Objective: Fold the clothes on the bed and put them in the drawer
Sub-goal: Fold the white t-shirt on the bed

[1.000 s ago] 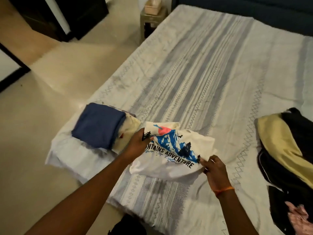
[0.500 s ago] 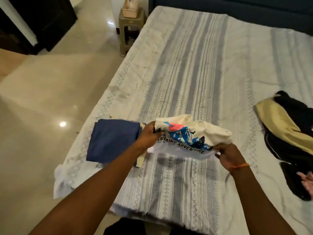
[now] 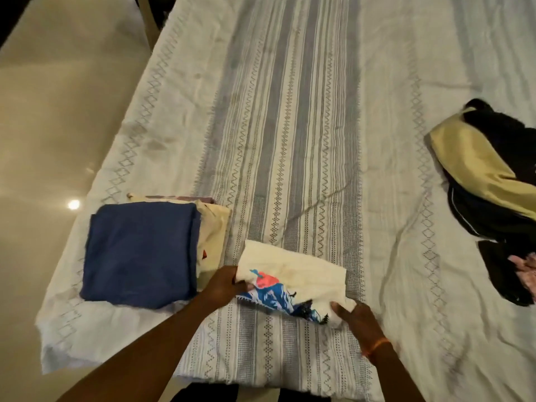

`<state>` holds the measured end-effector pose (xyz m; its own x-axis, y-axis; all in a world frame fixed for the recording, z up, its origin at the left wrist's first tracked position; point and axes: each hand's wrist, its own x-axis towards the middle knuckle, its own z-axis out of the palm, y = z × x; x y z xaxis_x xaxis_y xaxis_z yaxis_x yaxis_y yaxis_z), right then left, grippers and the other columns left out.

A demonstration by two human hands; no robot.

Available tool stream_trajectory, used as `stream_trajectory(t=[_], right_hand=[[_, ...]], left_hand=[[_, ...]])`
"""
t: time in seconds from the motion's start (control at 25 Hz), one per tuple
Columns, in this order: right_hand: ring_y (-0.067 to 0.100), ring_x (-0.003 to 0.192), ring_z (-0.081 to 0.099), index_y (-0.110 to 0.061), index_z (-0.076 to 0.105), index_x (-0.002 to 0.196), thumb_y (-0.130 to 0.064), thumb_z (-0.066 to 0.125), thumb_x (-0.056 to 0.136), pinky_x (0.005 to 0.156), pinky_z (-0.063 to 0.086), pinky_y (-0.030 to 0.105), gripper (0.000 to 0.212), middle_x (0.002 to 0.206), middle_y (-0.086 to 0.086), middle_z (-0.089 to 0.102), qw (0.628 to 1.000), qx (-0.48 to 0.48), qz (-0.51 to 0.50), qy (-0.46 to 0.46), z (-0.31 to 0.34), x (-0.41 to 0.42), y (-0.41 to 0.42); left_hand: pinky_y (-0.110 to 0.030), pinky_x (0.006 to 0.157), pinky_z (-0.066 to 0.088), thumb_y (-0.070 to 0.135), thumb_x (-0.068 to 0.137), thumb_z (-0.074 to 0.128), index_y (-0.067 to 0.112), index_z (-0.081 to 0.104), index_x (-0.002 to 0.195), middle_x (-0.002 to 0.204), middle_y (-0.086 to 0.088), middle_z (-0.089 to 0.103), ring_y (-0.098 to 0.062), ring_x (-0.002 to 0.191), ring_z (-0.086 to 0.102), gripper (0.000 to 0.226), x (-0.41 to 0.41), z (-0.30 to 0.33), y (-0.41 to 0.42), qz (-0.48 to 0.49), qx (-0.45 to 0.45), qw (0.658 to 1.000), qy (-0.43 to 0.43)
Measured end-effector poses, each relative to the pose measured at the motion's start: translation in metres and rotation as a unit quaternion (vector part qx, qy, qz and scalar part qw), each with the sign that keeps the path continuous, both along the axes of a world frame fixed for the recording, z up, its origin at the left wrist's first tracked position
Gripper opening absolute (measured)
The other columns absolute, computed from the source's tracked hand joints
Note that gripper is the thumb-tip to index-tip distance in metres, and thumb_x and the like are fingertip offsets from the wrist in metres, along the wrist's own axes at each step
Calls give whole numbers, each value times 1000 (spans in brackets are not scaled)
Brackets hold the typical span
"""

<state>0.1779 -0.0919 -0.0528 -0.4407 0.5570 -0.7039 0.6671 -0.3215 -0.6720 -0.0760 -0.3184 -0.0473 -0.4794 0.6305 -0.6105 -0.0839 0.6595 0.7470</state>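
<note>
A white T-shirt with a blue mountain print point(image 3: 293, 277) lies folded small on the striped bedspread point(image 3: 290, 126) near the bed's front edge. My left hand point(image 3: 223, 285) pinches its near left corner and my right hand point(image 3: 355, 316) grips its near right corner. Just left of it sits a stack of folded clothes, a dark blue garment point(image 3: 139, 253) on top of a cream one point(image 3: 213, 233). A heap of unfolded clothes, black and pale yellow point(image 3: 487, 181), lies at the right edge of the bed.
The glossy tiled floor point(image 3: 58, 111) runs along the bed's left side. A small bedside stand point(image 3: 150, 18) shows partly at the top left. A pink garment point(image 3: 525, 271) pokes out at the far right edge of the heap.
The printed T-shirt has been folded over away from me and laid down flat, so less of the print shows. Both hands stayed on its near corners. The camera tilted closer over the bed.
</note>
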Motion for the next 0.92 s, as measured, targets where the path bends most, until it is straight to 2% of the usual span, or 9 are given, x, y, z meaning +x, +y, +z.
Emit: stream_trajectory(t=[0.12,0.24,0.36,0.44,0.52,0.6,0.64,0.76,0.92], right_hand=[[17,86,70,-18,70,102,-23,72,86,73,58,28,17,99,7,75,997,11,-78,-1,-21,-25,7],[25,86,68,-4,71,106,-19,71,89,82,57,44,23,98,17,73,989,115,-77,-60,-51,-44,13],[31,92,66,1,69,104,-30,75,84,84,51,39,37,98,20,71,978,156,-83,-108,-68,-54,15],[29,89,65,2,64,101,-22,77,82,78,51,35,34,99,20,69,976,101,-147,-121,-68,-57,21],[28,83,66,-2,64,96,-14,74,84,69,55,34,19,97,18,69,976,19,-200,-89,-56,-57,25],[28,77,66,-7,64,92,-7,69,87,61,58,34,7,95,18,68,967,-42,-248,-43,-30,-63,21],[28,77,65,-8,63,92,-5,67,88,59,58,35,6,95,18,68,961,-62,-269,-24,-17,-65,17],[32,80,65,-8,61,96,-8,64,91,53,58,39,6,96,17,68,964,-67,-257,27,30,-85,-10],[28,85,68,-3,61,106,-7,70,86,61,59,33,22,102,17,70,971,-38,-216,98,84,-138,-71]], left_hand=[[-22,63,47,16,80,78,9,71,86,67,10,69,3,64,60,11,-7,-22,27,92,5,995,22],[-34,62,50,45,76,71,7,73,81,71,-6,72,-15,67,66,39,-17,-53,44,81,-50,986,135],[-36,62,53,66,75,60,11,70,78,72,-7,70,-20,68,67,56,-16,-82,50,74,-147,969,185],[-25,52,50,55,76,73,11,69,72,68,-7,70,-10,57,64,45,-20,-74,58,96,-166,974,122],[-19,44,48,33,80,79,8,67,72,64,-9,68,-5,45,61,30,-25,-52,67,152,-141,978,-10],[-29,56,57,25,84,76,7,66,81,68,-9,70,-13,51,66,21,-32,-23,67,200,-104,962,-152],[-35,63,59,24,85,75,9,66,84,72,-9,72,-18,56,69,18,-36,-7,66,202,-80,961,-170],[-39,72,59,34,84,75,14,69,89,83,-9,75,-24,72,72,21,-56,44,44,175,-56,979,-86],[-18,53,49,38,86,72,21,67,94,78,2,73,-5,63,69,19,-102,114,-38,186,-25,980,62]])
